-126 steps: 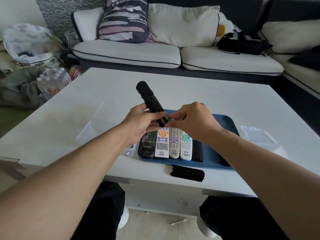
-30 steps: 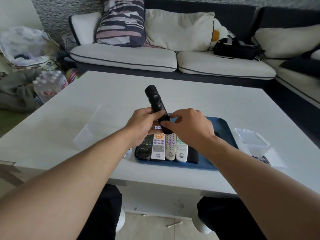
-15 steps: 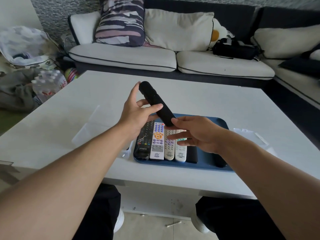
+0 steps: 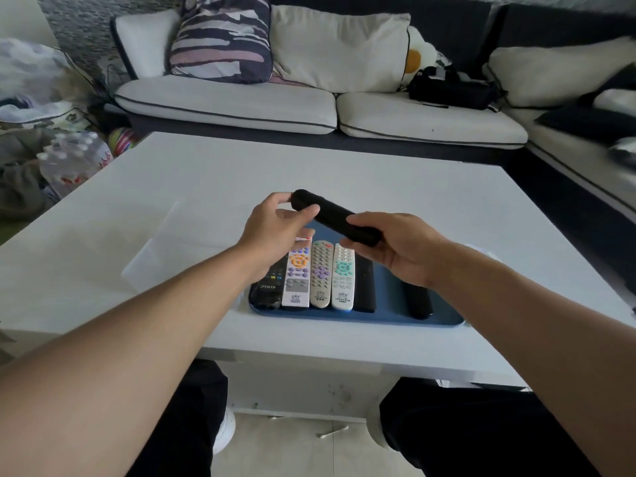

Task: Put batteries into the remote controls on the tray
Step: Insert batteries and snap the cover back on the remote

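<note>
A slim black remote (image 4: 332, 215) hangs above the blue tray (image 4: 389, 315), slanting from upper left down to the right. My right hand (image 4: 395, 247) grips its near end, fingers curled round it. My left hand (image 4: 278, 223) pinches its far end between thumb and fingertips. On the tray lie several remotes side by side: a black one (image 4: 270, 287), a white one with orange buttons (image 4: 297, 273), a grey one (image 4: 321, 273), a white one with teal buttons (image 4: 343, 275) and two more black ones (image 4: 364, 285) (image 4: 418, 301). No battery is visible.
The tray sits near the front edge of a white table (image 4: 213, 187). A clear plastic sheet (image 4: 151, 256) lies left of the tray. A sofa with cushions (image 4: 309, 101) stands behind the table. A pack of water bottles (image 4: 69, 160) sits on the floor at left.
The black remote has dropped from steeply raised to a flatter slant. My right hand has closed round its near end, and my left hand has slid to its far tip.
</note>
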`<action>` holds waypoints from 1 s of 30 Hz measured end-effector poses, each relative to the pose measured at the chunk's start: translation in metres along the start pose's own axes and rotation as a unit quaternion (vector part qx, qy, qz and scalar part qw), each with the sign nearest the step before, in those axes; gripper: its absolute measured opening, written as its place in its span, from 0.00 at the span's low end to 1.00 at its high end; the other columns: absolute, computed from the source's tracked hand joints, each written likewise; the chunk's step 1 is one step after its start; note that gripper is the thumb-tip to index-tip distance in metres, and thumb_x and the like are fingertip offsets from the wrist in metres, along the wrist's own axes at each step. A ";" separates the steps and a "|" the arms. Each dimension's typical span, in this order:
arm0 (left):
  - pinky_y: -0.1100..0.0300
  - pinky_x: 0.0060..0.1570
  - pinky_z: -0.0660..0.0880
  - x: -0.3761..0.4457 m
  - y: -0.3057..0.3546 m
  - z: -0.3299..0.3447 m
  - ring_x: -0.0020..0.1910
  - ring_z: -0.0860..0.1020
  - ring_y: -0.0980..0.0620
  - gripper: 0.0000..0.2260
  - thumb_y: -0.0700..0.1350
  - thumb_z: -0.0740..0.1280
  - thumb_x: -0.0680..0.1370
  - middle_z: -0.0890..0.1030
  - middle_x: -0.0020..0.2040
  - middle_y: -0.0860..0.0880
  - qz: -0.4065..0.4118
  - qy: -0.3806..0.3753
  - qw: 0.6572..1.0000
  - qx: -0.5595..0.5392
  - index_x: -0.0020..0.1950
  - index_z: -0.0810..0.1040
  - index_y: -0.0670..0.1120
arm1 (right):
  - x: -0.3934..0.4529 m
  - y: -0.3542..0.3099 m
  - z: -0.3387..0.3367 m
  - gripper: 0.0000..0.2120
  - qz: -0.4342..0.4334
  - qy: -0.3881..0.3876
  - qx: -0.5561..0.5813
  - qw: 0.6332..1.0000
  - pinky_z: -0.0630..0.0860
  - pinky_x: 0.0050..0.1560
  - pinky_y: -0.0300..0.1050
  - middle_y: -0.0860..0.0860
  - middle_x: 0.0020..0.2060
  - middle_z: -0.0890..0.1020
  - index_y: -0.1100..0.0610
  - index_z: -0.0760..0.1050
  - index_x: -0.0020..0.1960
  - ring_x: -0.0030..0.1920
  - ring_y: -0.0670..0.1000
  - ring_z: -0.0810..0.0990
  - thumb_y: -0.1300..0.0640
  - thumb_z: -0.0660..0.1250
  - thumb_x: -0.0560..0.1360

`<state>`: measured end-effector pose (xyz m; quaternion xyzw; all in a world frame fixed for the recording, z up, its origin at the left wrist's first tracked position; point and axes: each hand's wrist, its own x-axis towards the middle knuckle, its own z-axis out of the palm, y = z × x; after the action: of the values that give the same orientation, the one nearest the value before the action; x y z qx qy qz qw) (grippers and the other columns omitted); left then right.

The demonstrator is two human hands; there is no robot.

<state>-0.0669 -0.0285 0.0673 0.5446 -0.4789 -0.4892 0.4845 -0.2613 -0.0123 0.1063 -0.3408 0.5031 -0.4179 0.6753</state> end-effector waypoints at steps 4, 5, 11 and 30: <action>0.66 0.54 0.75 0.006 -0.014 0.003 0.63 0.77 0.52 0.22 0.56 0.68 0.80 0.76 0.66 0.54 0.015 -0.049 0.969 0.240 0.71 0.74 0.47 | 0.005 0.002 -0.034 0.06 -0.157 0.195 -0.407 0.879 0.76 0.31 0.39 0.47 0.37 0.85 0.51 0.85 0.48 0.36 0.50 0.83 0.59 0.72 0.73; 0.67 0.55 0.73 0.006 -0.018 0.005 0.67 0.75 0.52 0.25 0.56 0.68 0.80 0.74 0.69 0.53 0.021 -0.078 0.948 0.307 0.74 0.72 0.47 | 0.003 0.004 -0.041 0.07 -0.178 0.213 -0.483 0.830 0.76 0.31 0.40 0.44 0.34 0.83 0.49 0.85 0.46 0.36 0.49 0.81 0.58 0.71 0.73; 0.45 0.80 0.48 0.007 -0.047 0.027 0.82 0.43 0.46 0.38 0.60 0.66 0.80 0.48 0.84 0.51 0.023 -0.237 0.795 0.558 0.83 0.49 0.54 | 0.011 0.021 -0.068 0.09 -0.162 0.208 -0.624 0.736 0.82 0.44 0.55 0.55 0.41 0.84 0.55 0.85 0.47 0.44 0.59 0.81 0.60 0.65 0.75; 0.44 0.78 0.36 0.006 -0.060 0.048 0.80 0.31 0.44 0.42 0.68 0.59 0.79 0.30 0.80 0.47 -0.063 -0.279 0.731 0.619 0.82 0.38 0.56 | 0.018 0.076 -0.067 0.04 -0.160 0.068 -0.877 0.448 0.68 0.54 0.47 0.49 0.47 0.82 0.50 0.77 0.50 0.52 0.52 0.76 0.53 0.66 0.75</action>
<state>-0.1119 -0.0335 0.0047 0.5921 -0.7540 -0.2436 -0.1470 -0.3064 0.0011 0.0146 -0.7968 0.5837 0.1228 -0.0968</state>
